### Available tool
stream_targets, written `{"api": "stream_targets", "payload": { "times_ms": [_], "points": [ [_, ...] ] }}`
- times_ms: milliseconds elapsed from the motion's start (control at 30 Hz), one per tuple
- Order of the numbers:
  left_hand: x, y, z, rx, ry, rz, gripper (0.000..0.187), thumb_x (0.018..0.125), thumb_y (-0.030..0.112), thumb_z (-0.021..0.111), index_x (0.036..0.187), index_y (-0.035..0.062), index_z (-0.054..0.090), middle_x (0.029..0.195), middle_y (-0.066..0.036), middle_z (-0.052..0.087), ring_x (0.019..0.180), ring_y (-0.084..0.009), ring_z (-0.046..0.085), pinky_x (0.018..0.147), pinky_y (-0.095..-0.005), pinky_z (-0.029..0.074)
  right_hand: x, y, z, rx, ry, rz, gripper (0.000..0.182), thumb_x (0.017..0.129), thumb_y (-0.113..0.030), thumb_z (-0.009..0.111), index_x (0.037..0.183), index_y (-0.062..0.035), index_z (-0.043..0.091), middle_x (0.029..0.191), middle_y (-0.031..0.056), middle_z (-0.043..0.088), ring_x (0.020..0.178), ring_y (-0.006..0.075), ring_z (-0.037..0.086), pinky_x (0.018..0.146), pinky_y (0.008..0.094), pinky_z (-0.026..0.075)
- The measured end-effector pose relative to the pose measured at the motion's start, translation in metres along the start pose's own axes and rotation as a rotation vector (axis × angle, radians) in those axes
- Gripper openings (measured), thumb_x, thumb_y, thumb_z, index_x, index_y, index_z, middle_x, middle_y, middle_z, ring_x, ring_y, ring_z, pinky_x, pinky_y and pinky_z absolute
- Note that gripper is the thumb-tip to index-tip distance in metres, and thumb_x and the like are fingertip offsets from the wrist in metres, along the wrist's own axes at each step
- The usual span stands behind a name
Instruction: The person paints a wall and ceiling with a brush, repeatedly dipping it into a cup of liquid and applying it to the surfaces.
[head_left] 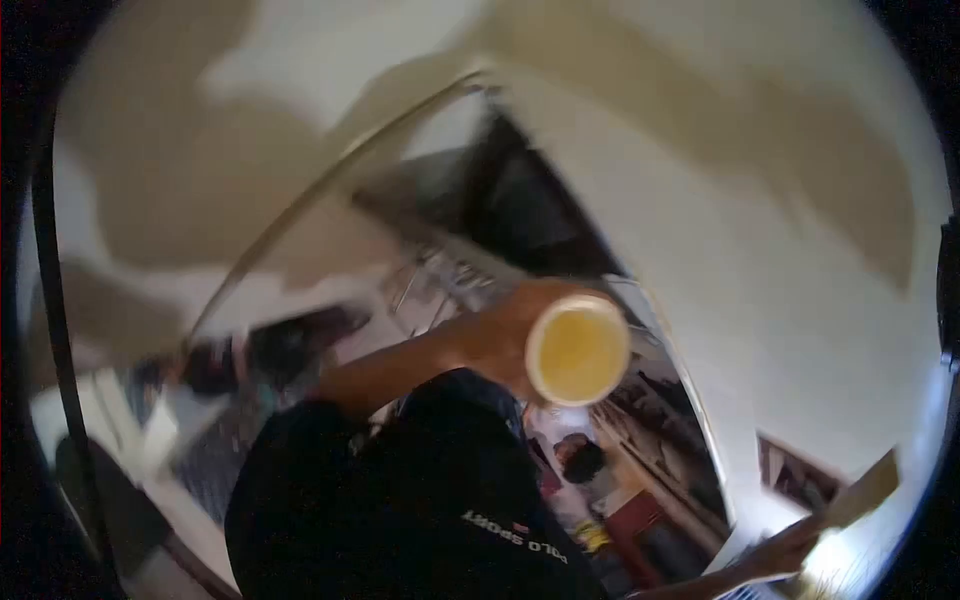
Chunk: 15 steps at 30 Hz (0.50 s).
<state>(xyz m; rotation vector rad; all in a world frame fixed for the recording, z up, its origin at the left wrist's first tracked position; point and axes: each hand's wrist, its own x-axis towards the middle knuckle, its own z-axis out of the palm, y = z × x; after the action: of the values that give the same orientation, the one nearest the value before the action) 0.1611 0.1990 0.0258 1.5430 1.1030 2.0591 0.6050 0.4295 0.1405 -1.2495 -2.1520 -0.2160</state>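
In the middle of the head view, my left hand (518, 325) is closed around a round, pale-rimmed tub (578, 350). Its mouth faces the camera and shows a smooth yellow fill. The fingers behind the tub are mostly hidden. My left forearm (420, 360) reaches across from a black sleeve. Down at the lower right, my right hand (785, 552) grips a flat tan strip (868, 490) that points up and to the right. Blur and glare hide what kind of thing the strip is. My black shirt (400, 510) carries white lettering.
Pale walls (700, 200) with broad shadows surround the view, and a dark opening (520, 190) shows between them. Far below are blurred items and a dark-haired head (580, 458), seemingly another person. A bright glare (840, 560) lies beside my right hand. A dark strap-like line (60, 330) runs down the left.
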Motion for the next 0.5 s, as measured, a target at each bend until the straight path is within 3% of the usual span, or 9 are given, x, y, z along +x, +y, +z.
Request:
{"api": "stream_targets", "payload": {
  "times_ms": [67, 100, 133, 167, 233, 300, 333, 433, 500],
  "points": [
    [-0.049, 0.019, -0.013, 0.074, 0.113, 0.015, 0.069, 0.05, 0.037, 0.086, 0.102, 0.0025, 0.056, 0.093, -0.009, 0.062, 0.083, -0.0191, 0.062, 0.074, -0.0297, 0.049, -0.055, -0.066, 0.053, 0.118, -0.293, 0.063, 0.021, 0.09, -0.013, 0.055, 0.101, 0.0006, 0.066, 0.089, 0.0087, 0.067, 0.074, 0.0157, 0.06, 0.067, 0.0292, 0.049],
    [-0.053, 0.032, -0.014, -0.084, 0.103, -0.094, 0.064, 0.049, 0.036, 0.086, 0.096, 0.0054, 0.056, 0.085, -0.007, 0.062, 0.075, -0.021, 0.062, 0.067, -0.0303, 0.049, -0.087, -0.071, 0.062, 0.129, -0.401, 0.126, 0.021, 0.091, -0.014, 0.054, 0.101, 0.0009, 0.066, 0.087, 0.0084, 0.067, 0.072, 0.0151, 0.06, 0.066, 0.0289, 0.049],
    [-0.056, 0.042, -0.013, 0.024, 0.153, -0.146, 0.062, 0.048, 0.034, 0.085, 0.096, 0.0057, 0.056, 0.085, -0.007, 0.062, 0.074, -0.021, 0.062, 0.067, -0.0305, 0.049, -0.083, -0.031, 0.087, 0.127, -0.499, 0.192, 0.022, 0.091, -0.014, 0.054, 0.1, 0.0012, 0.066, 0.085, 0.008, 0.067, 0.07, 0.0144, 0.059, 0.066, 0.0286, 0.048],
    [-0.06, 0.047, -0.009, 0.125, 0.193, -0.191, 0.061, 0.048, 0.032, 0.085, 0.096, 0.0059, 0.057, 0.085, -0.007, 0.063, 0.073, -0.021, 0.063, 0.067, -0.0306, 0.049, -0.095, -0.055, 0.102, 0.152, -0.548, 0.142, 0.022, 0.091, -0.014, 0.054, 0.1, 0.0012, 0.066, 0.085, 0.008, 0.067, 0.07, 0.0144, 0.059, 0.066, 0.0286, 0.048],
    [-0.074, 0.043, 0.003, 0.146, 0.3, -0.189, 0.059, 0.048, 0.031, 0.084, 0.095, 0.0062, 0.057, 0.085, -0.007, 0.063, 0.073, -0.0209, 0.063, 0.066, -0.0309, 0.049, -0.128, -0.115, 0.12, 0.449, -0.624, 0.32, 0.031, 0.093, -0.022, 0.055, 0.079, 0.0037, 0.066, 0.059, 0.0039, 0.055, 0.052, 0.0105, 0.045, 0.045, 0.0273, 0.035],
    [-0.101, 0.058, -0.035, 0.13, 0.38, -0.162, 0.058, 0.047, 0.029, 0.084, 0.094, 0.0064, 0.058, 0.085, -0.007, 0.063, 0.073, -0.0208, 0.063, 0.066, -0.0311, 0.049, -0.165, -0.143, 0.154, 0.665, -0.709, 0.177, 0.038, 0.094, -0.024, 0.052, 0.068, 0.0021, 0.06, 0.054, 0.0024, 0.049, 0.049, 0.0098, 0.042, 0.041, 0.0269, 0.028],
    [-0.101, 0.072, -0.042, 0.159, 0.401, -0.19, 0.057, 0.048, 0.029, 0.083, 0.093, 0.0064, 0.058, 0.084, -0.007, 0.063, 0.073, -0.0209, 0.063, 0.066, -0.0312, 0.049, -0.15, -0.209, 0.133, 0.641, -0.783, 0.177, 0.041, 0.095, -0.025, 0.051, 0.063, -0.0001, 0.053, 0.051, 0.0016, 0.046, 0.048, 0.0079, 0.039, 0.042, 0.0254, 0.027],
    [-0.115, 0.066, -0.024, 0.25, 0.439, -0.246, 0.055, 0.048, 0.028, 0.083, 0.093, 0.0068, 0.058, 0.084, -0.007, 0.063, 0.073, -0.021, 0.063, 0.066, -0.0319, 0.049, -0.142, -0.185, 0.163, 0.722, -0.809, -0.159, 0.041, 0.096, -0.027, 0.049, 0.064, -0.0011, 0.051, 0.052, -0.0006, 0.043, 0.048, 0.0071, 0.035, 0.043, 0.0247, 0.025],
    [-0.121, 0.06, -0.005, 0.303, 0.453, -0.262, 0.055, 0.048, 0.028, 0.083, 0.093, 0.0071, 0.059, 0.083, -0.007, 0.063, 0.073, -0.0212, 0.063, 0.066, -0.0324, 0.049, -0.13, -0.176, 0.173, 0.803, -0.807, -0.176, 0.04, 0.096, -0.029, 0.049, 0.068, -0.0007, 0.051, 0.053, -0.0032, 0.037, 0.048, 0.0063, 0.032, 0.042, 0.0245, 0.023]
  ]
}}
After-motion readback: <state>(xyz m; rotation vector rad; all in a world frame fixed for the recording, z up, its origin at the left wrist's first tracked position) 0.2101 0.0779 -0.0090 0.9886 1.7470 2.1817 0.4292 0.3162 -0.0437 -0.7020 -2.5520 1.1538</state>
